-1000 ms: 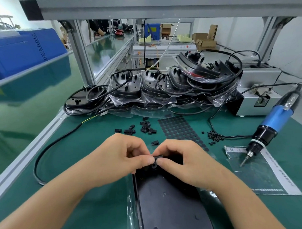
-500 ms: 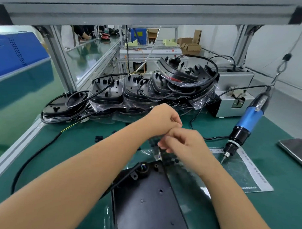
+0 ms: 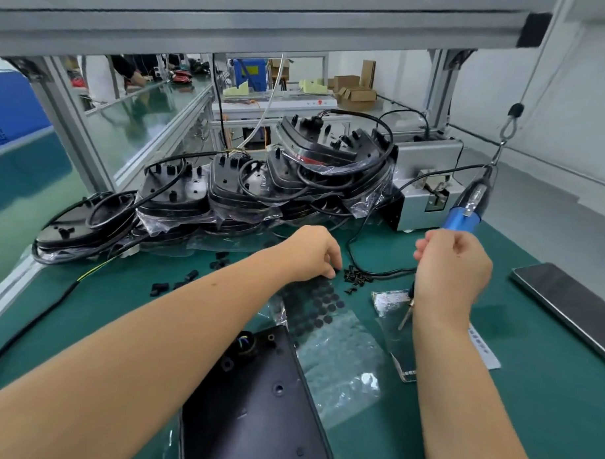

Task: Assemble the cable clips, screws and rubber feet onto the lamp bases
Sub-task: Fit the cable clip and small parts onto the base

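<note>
A black lamp base [image 3: 253, 406] lies bottom-up at the near edge, with wires in its socket [image 3: 244, 344]. Beyond it lies a clear sheet of round black rubber feet [image 3: 322, 305]. A small pile of black screws [image 3: 357, 277] lies past the sheet. My left hand [image 3: 314, 253] reaches over the base, curled fingertips down at the pile's left edge; whether they pinch a screw is hidden. My right hand [image 3: 454, 269] grips the hanging blue electric screwdriver [image 3: 464, 217], whose bit [image 3: 406, 317] sticks out below. Loose black cable clips [image 3: 189, 277] lie to the left.
Bagged lamp bases with coiled cables [image 3: 261, 190] are stacked along the back. A grey screw feeder box [image 3: 427, 154] stands at the back right. A phone [image 3: 566, 307] lies on the right, a clear labelled bag [image 3: 393, 345] under my right wrist. A black cable [image 3: 33, 326] runs along the left.
Both hands left the lamp base's socket end. The left hand moved forward to the screw pile; the right hand moved right and took hold of the hanging screwdriver.
</note>
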A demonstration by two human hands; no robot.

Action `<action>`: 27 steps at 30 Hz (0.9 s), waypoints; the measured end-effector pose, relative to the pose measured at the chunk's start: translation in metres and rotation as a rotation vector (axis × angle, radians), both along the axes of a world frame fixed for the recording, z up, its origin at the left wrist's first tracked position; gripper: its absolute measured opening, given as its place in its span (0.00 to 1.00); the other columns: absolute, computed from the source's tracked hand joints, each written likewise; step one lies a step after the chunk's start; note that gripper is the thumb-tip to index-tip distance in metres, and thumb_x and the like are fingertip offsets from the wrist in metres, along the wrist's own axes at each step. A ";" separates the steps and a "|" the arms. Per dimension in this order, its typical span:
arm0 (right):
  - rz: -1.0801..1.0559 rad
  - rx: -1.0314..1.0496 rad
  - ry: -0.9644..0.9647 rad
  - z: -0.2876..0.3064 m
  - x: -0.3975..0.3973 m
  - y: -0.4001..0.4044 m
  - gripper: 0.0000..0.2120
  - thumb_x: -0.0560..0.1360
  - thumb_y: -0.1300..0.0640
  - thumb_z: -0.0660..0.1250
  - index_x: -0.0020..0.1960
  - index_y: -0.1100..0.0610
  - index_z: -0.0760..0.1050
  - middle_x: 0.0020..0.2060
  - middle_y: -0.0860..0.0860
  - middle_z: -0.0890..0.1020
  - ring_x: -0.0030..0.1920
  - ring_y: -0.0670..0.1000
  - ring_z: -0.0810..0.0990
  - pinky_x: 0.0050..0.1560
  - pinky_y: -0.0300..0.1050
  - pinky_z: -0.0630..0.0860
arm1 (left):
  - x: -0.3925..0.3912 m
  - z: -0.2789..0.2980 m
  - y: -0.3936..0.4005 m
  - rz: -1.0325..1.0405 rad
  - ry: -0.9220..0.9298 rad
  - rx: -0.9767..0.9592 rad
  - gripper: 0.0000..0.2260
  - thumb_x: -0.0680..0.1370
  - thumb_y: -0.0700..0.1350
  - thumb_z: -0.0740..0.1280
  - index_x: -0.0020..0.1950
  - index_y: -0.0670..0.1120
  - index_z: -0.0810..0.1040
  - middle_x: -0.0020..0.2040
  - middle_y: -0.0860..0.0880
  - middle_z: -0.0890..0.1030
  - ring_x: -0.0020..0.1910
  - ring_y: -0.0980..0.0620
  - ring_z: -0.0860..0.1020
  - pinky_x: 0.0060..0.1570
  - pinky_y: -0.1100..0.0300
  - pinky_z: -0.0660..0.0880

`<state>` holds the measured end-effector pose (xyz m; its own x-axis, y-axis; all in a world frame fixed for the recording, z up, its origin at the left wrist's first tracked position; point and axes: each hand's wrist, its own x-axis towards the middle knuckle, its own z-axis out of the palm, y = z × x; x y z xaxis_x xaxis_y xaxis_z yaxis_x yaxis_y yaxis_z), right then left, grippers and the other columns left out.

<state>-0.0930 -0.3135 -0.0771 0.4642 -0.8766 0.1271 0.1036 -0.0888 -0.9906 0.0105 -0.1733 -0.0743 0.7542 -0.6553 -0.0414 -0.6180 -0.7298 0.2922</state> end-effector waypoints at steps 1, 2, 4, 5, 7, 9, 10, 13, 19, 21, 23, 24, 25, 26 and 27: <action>-0.038 -0.008 0.034 -0.002 0.001 -0.004 0.09 0.73 0.60 0.58 0.38 0.59 0.74 0.33 0.50 0.79 0.36 0.54 0.73 0.37 0.45 0.70 | 0.000 0.001 -0.001 0.003 0.000 0.009 0.09 0.73 0.42 0.74 0.52 0.44 0.85 0.39 0.53 0.78 0.38 0.58 0.74 0.44 0.65 0.69; -0.066 -0.011 0.057 -0.003 0.001 -0.007 0.09 0.74 0.60 0.58 0.36 0.58 0.72 0.32 0.51 0.76 0.34 0.53 0.69 0.35 0.45 0.66 | 0.000 0.001 -0.002 0.006 0.001 0.021 0.08 0.73 0.42 0.74 0.52 0.44 0.84 0.37 0.55 0.76 0.38 0.58 0.73 0.44 0.65 0.68; -0.103 0.001 0.070 -0.005 0.001 -0.013 0.10 0.74 0.60 0.59 0.33 0.55 0.68 0.30 0.48 0.71 0.32 0.51 0.66 0.32 0.45 0.63 | -0.001 0.003 -0.003 0.011 0.018 0.020 0.06 0.74 0.43 0.73 0.50 0.44 0.84 0.36 0.55 0.76 0.38 0.56 0.74 0.43 0.64 0.69; -0.114 0.012 0.074 -0.006 0.001 -0.015 0.09 0.74 0.59 0.59 0.34 0.55 0.69 0.30 0.47 0.70 0.32 0.50 0.66 0.32 0.45 0.63 | -0.002 0.004 -0.003 0.013 0.029 0.004 0.05 0.75 0.43 0.72 0.49 0.44 0.84 0.36 0.56 0.76 0.39 0.56 0.75 0.43 0.64 0.70; -0.130 0.051 0.067 -0.008 0.000 -0.020 0.04 0.74 0.59 0.59 0.41 0.56 0.71 0.33 0.45 0.71 0.34 0.48 0.69 0.33 0.43 0.64 | -0.007 0.007 -0.003 0.019 0.051 -0.061 0.03 0.75 0.43 0.72 0.47 0.44 0.83 0.34 0.56 0.78 0.38 0.56 0.77 0.44 0.63 0.74; -0.139 0.125 0.045 -0.011 0.000 -0.024 0.04 0.74 0.58 0.61 0.48 0.56 0.71 0.37 0.43 0.72 0.37 0.46 0.72 0.37 0.42 0.67 | -0.016 0.014 -0.006 0.019 0.089 -0.161 0.03 0.75 0.43 0.72 0.44 0.44 0.83 0.33 0.54 0.82 0.33 0.60 0.78 0.37 0.69 0.75; -0.126 0.151 0.047 -0.012 0.002 -0.025 0.06 0.75 0.56 0.62 0.50 0.56 0.70 0.37 0.44 0.72 0.36 0.46 0.72 0.38 0.43 0.68 | -0.022 0.018 -0.009 0.012 0.123 -0.212 0.04 0.74 0.43 0.72 0.43 0.44 0.83 0.32 0.53 0.83 0.29 0.63 0.76 0.31 0.73 0.71; 0.038 0.296 0.063 -0.014 0.006 -0.021 0.12 0.76 0.48 0.65 0.45 0.56 0.69 0.33 0.49 0.71 0.30 0.48 0.71 0.34 0.44 0.68 | -0.041 0.025 -0.016 -0.002 0.289 -0.322 0.04 0.74 0.43 0.72 0.41 0.44 0.84 0.31 0.49 0.83 0.28 0.59 0.75 0.31 0.71 0.71; 0.343 0.646 -0.239 -0.001 0.005 -0.006 0.14 0.81 0.48 0.61 0.48 0.59 0.71 0.33 0.53 0.76 0.27 0.47 0.76 0.27 0.39 0.73 | -0.069 0.024 -0.003 0.035 0.496 -0.352 0.02 0.75 0.39 0.71 0.42 0.41 0.82 0.39 0.42 0.85 0.37 0.50 0.80 0.35 0.66 0.76; 0.423 0.703 -0.385 0.007 0.005 0.002 0.14 0.82 0.47 0.59 0.50 0.59 0.70 0.33 0.53 0.77 0.27 0.47 0.76 0.27 0.40 0.73 | -0.075 0.026 0.010 0.039 0.451 -0.323 0.02 0.75 0.40 0.72 0.42 0.43 0.82 0.37 0.46 0.85 0.36 0.53 0.81 0.35 0.67 0.77; 0.486 0.739 -0.487 0.014 0.004 0.010 0.15 0.82 0.47 0.57 0.51 0.59 0.69 0.34 0.53 0.78 0.28 0.47 0.77 0.28 0.40 0.73 | -0.081 0.030 0.024 0.055 0.418 -0.345 0.03 0.75 0.39 0.71 0.42 0.44 0.81 0.34 0.49 0.85 0.33 0.57 0.81 0.33 0.69 0.75; 0.509 0.756 -0.522 0.016 0.002 0.013 0.16 0.82 0.47 0.57 0.52 0.60 0.69 0.34 0.53 0.79 0.29 0.47 0.77 0.29 0.41 0.74 | -0.083 0.031 0.030 0.061 0.408 -0.361 0.03 0.75 0.39 0.71 0.41 0.44 0.81 0.34 0.50 0.85 0.33 0.58 0.82 0.32 0.70 0.74; 0.528 0.779 -0.550 0.017 0.001 0.015 0.16 0.82 0.46 0.57 0.53 0.61 0.69 0.35 0.53 0.79 0.30 0.48 0.77 0.29 0.41 0.74 | -0.086 0.033 0.037 0.068 0.399 -0.370 0.04 0.75 0.38 0.71 0.41 0.44 0.81 0.34 0.50 0.85 0.33 0.58 0.82 0.32 0.70 0.74; 0.550 0.808 -0.576 0.018 0.000 0.016 0.17 0.82 0.46 0.57 0.54 0.61 0.69 0.35 0.53 0.79 0.31 0.48 0.77 0.30 0.41 0.74 | -0.088 0.034 0.042 0.075 0.391 -0.376 0.04 0.75 0.38 0.71 0.41 0.44 0.81 0.34 0.50 0.85 0.33 0.58 0.82 0.33 0.69 0.75; 0.571 0.836 -0.597 0.019 -0.001 0.017 0.17 0.82 0.46 0.57 0.55 0.61 0.69 0.36 0.54 0.79 0.32 0.49 0.76 0.30 0.41 0.74 | -0.090 0.034 0.046 0.079 0.385 -0.384 0.03 0.75 0.38 0.71 0.41 0.44 0.81 0.35 0.50 0.85 0.33 0.58 0.82 0.33 0.69 0.76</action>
